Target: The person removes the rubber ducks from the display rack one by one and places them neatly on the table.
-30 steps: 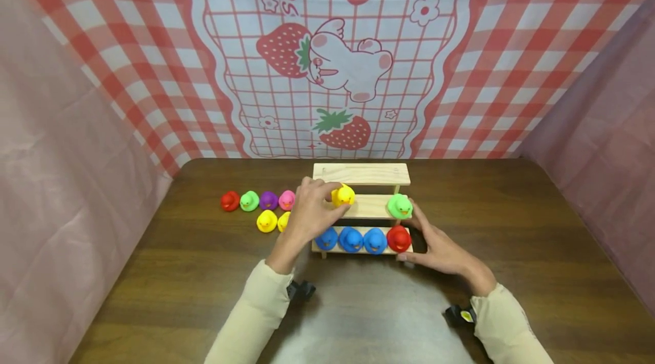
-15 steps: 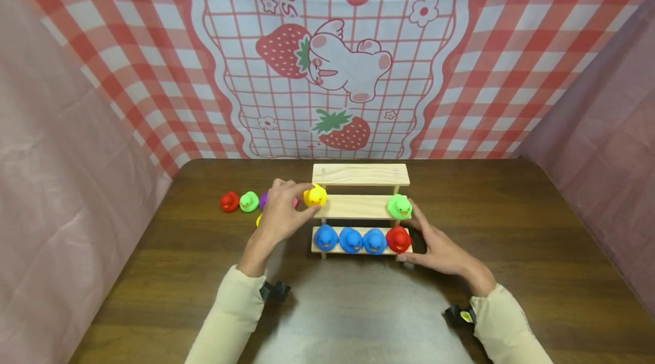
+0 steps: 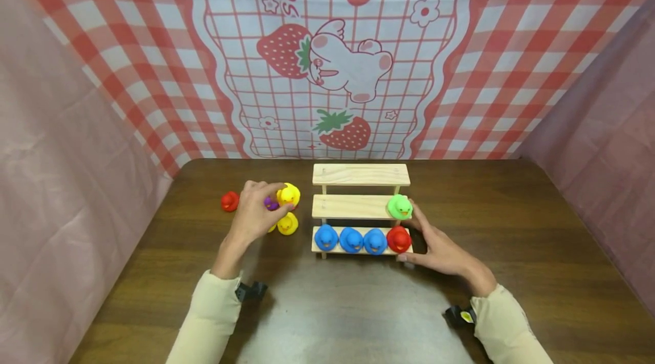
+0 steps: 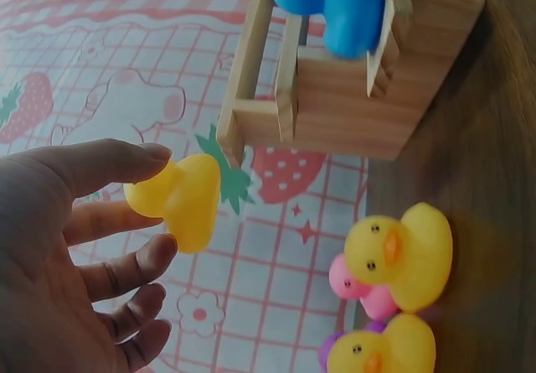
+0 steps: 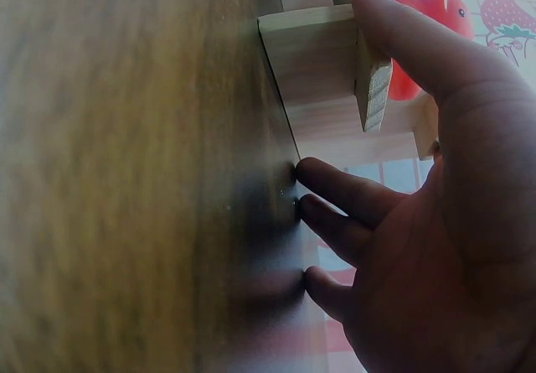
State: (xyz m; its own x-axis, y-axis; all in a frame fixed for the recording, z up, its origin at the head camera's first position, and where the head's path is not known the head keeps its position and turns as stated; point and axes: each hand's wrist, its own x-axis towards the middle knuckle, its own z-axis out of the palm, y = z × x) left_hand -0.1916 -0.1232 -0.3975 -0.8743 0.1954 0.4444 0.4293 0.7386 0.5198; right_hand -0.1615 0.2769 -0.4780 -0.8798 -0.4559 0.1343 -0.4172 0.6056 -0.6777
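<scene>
Plainly, one yellow duck [image 3: 289, 194] is off the bench [image 3: 327, 313], held in the air to the left of the wooden rack [image 3: 360, 174]. The left hand [image 3: 253, 210] pinches it between thumb and index finger, that grip parted only by the duck's width while the other fingers curve loosely. The pinch sits close to the head, probably so that the base stays free underneath. The duck looks roughly upright, its beak seemingly toward the person, so its long axis likely runs front to back, though fingers and the rounded body make this hard to settle. Near it, two other yellow ducks [image 4: 399, 258] stand on the bench, a pink duck [image 4: 378, 299] and a purple duck [image 3: 270, 203] behind them; a red duck [image 3: 230, 201] sits farther left. On the rack, three blue ducks [image 3: 351, 239] and a second red duck [image 3: 398, 239] share the lowest shelf, and a green duck [image 3: 399, 206] stands at the middle shelf's right end, perhaps turned so their fronts show. The right hand [image 3: 440, 244] spans the rack's right end, thumb against the lowest shelf, its grip spread wide around no duck, presumably steadying the wood.
</scene>
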